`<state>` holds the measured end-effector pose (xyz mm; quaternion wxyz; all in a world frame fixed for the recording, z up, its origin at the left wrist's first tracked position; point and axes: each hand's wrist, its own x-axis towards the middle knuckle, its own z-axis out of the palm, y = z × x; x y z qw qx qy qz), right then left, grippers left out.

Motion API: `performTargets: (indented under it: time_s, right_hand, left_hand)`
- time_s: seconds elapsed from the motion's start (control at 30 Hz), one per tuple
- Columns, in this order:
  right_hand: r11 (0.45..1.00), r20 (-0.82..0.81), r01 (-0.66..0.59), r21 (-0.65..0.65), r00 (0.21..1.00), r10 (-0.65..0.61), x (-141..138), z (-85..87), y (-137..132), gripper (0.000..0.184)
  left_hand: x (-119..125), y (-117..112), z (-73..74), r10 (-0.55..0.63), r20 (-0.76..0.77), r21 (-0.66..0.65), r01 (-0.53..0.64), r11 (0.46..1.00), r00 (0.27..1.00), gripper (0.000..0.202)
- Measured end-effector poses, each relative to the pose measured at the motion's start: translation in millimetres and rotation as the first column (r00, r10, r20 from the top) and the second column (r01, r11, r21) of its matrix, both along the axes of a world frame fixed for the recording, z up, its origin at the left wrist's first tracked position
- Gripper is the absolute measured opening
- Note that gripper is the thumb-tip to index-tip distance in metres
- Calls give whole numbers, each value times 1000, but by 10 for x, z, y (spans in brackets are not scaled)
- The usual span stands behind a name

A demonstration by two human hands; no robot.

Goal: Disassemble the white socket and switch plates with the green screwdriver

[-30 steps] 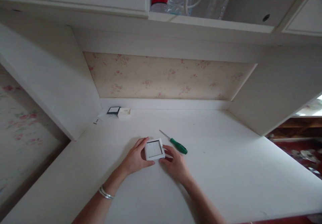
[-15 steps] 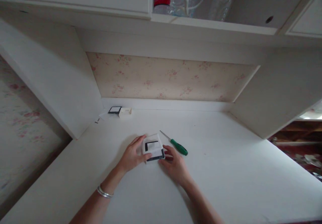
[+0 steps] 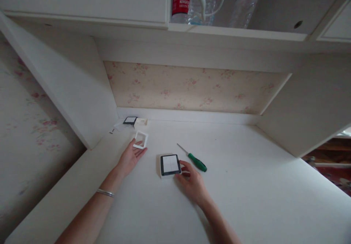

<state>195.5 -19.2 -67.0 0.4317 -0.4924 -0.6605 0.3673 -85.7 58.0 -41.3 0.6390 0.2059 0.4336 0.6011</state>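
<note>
Between left fingers: square, perhaps plastic frame.

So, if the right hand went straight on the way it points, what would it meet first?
Probably the small black-rimmed box. The right hand is right at its edge; whether it touches is hard to tell.

Our left forearm slants up and inward, carrying our left hand farther forward, thumb and fingers parted. Our right forearm angles in oppositely, our right hand lower, its fingers bent.
</note>
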Motion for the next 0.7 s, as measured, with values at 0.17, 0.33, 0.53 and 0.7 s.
performTargets:
  time_s: [0.17, 0.33, 0.53, 0.7]
  right_hand:
    - [1000, 4, -8, -2, 1000, 8, 10, 4, -7, 39]
    - [1000, 14, 7, 16, 1000, -7, 13, 1, -4, 38]
    - [999, 15, -2, 35, 1000, 1, 15, 22, -15, 38]
    - [999, 8, 14, 33, 1000, -15, 10, 17, -22, 37]
  left_hand:
    - [-219, 160, -53, 112, -53, -67, -116, 991, 992, 24]
    - [-283, 396, -86, 232, -155, -89, -247, 965, 960, 11]
    - [-206, 665, -92, 260, -258, -98, -293, 951, 931, 16]
    - [-66, 700, -74, 204, -353, -30, -229, 973, 913, 18]
